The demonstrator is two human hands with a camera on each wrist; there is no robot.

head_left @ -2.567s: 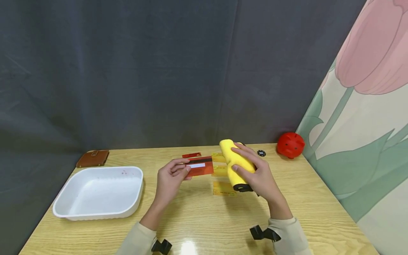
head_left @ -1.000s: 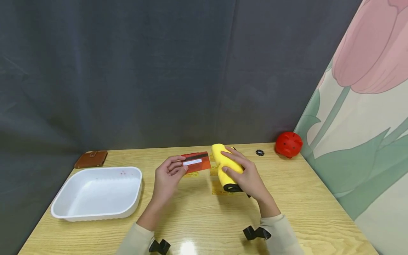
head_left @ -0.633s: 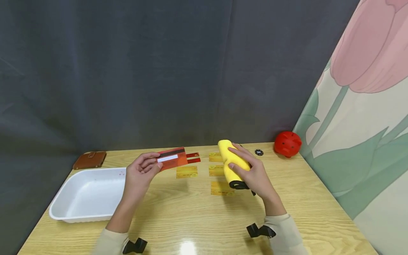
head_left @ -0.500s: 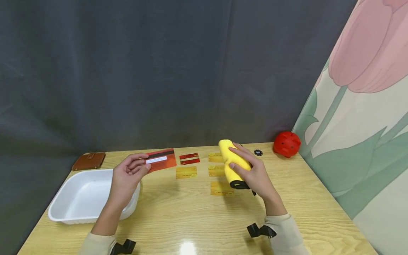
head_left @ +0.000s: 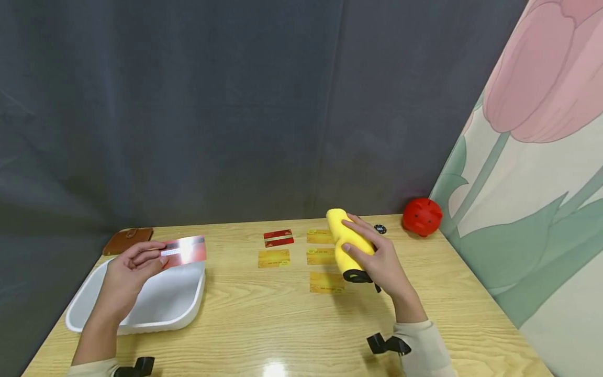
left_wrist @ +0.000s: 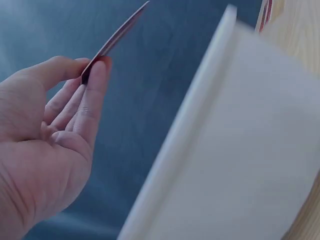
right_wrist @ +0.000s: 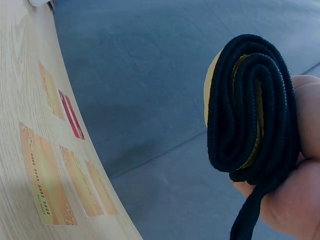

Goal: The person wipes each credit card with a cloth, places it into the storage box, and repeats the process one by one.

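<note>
My left hand (head_left: 127,277) pinches a red bank card (head_left: 190,252) by its left end, above the white plastic tray (head_left: 188,309); glare covers part of the card. Seen from the left wrist, the card (left_wrist: 117,37) stands nearly edge-on between thumb and fingers. My right hand (head_left: 377,256) grips a rolled yellow cloth (head_left: 348,243) with black edging, held over the table's right middle. The right wrist view looks at the end of the roll (right_wrist: 250,110), with a black strap hanging from it. Left of the cloth lie several yellow cards (head_left: 274,258) and a red card (head_left: 278,238).
A brown leather wallet (head_left: 126,241) lies behind the tray at the back left. At the back right sit a black poker chip (head_left: 380,229) and a red piggy bank (head_left: 421,217). A dark curtain (head_left: 226,115) rises behind the table, and a tulip-patterned cloth (head_left: 532,209) borders the right side.
My left hand has carried the red card leftward, from beside the cloth to over the tray, uncovering the cards on the table. My right hand still grips the cloth, almost in place.
</note>
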